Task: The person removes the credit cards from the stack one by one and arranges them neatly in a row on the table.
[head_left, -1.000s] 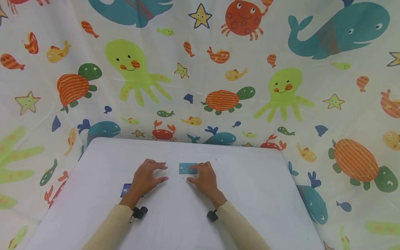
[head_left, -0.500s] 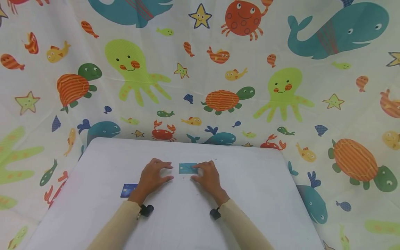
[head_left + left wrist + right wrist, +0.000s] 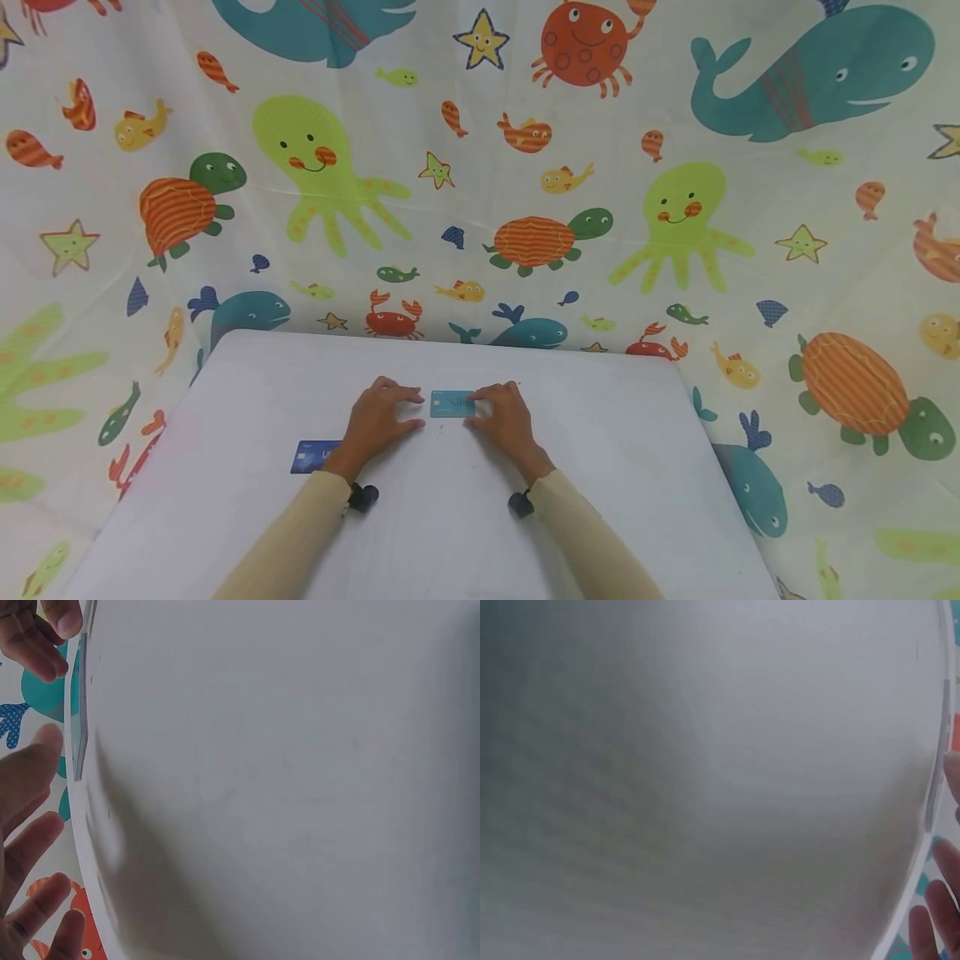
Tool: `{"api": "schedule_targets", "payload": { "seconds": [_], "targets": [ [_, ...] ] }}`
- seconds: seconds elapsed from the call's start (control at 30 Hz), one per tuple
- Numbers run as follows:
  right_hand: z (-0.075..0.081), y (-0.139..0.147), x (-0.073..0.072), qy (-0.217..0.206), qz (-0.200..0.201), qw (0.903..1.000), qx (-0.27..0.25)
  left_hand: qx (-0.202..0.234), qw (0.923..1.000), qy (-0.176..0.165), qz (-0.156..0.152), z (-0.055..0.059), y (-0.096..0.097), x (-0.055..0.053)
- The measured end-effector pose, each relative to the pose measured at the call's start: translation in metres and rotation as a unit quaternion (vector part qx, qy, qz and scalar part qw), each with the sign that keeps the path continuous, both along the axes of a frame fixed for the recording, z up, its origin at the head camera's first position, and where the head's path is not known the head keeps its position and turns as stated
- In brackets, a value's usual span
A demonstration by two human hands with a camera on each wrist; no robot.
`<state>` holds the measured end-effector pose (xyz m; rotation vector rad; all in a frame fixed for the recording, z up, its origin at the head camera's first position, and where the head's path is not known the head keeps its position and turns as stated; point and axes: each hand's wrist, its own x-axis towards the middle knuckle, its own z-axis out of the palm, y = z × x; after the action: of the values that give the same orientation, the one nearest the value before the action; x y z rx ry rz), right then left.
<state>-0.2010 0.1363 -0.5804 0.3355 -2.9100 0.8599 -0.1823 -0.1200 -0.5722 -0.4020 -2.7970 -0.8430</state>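
Note:
A teal card (image 3: pixel 452 404) lies flat on the white table (image 3: pixel 600 433). My left hand (image 3: pixel 408 408) rests on the table just left of it, fingers spread and relaxed, with the tips close to the card's left edge. My right hand (image 3: pixel 483 410) lies at the card's right edge, its fingertips (image 3: pixel 480 393) touching that end. The left wrist view shows the card (image 3: pixel 79 712) edge-on, my left fingers (image 3: pixel 30 847) short of it and the right hand's fingers (image 3: pixel 45 634) at its far end. A dark blue card (image 3: pixel 315 456) lies behind my left wrist.
The table's far edge (image 3: pixel 450 340) meets a hanging cloth printed with sea animals (image 3: pixel 525 167), which also drapes both sides. The right wrist view shows mostly bare table (image 3: pixel 705 780) with my right fingers (image 3: pixel 941 900) at the rim.
Both hands have slid forward and closed in on the teal card. The left hand moved right, uncovering more of the dark blue card. The cards have not moved.

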Motion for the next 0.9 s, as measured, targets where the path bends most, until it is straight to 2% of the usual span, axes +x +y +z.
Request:
{"api": "schedule_targets", "payload": {
  "seconds": [0.13, 0.43, 0.63, 0.9],
  "targets": [
    [-0.002, 0.001, -0.004, -0.003, 0.007, 1.0000, 0.004, 0.002, 1.0000, 0.001, -0.003, 0.000, 0.004, -0.003],
    [0.000, 0.001, -0.011, 0.000, 0.032, 0.9995, 0.000, -0.001, 0.9997, -0.024, -0.003, -0.001, 0.013, -0.012],
    [0.004, 0.000, -0.014, -0.010, 0.050, 0.9987, 0.002, -0.006, 0.9994, -0.032, -0.011, -0.007, 0.016, -0.020],
    [0.003, 0.000, -0.018, -0.013, 0.063, 0.9979, 0.010, -0.013, 0.9985, -0.053, -0.009, -0.004, 0.022, -0.023]
  ]
}}
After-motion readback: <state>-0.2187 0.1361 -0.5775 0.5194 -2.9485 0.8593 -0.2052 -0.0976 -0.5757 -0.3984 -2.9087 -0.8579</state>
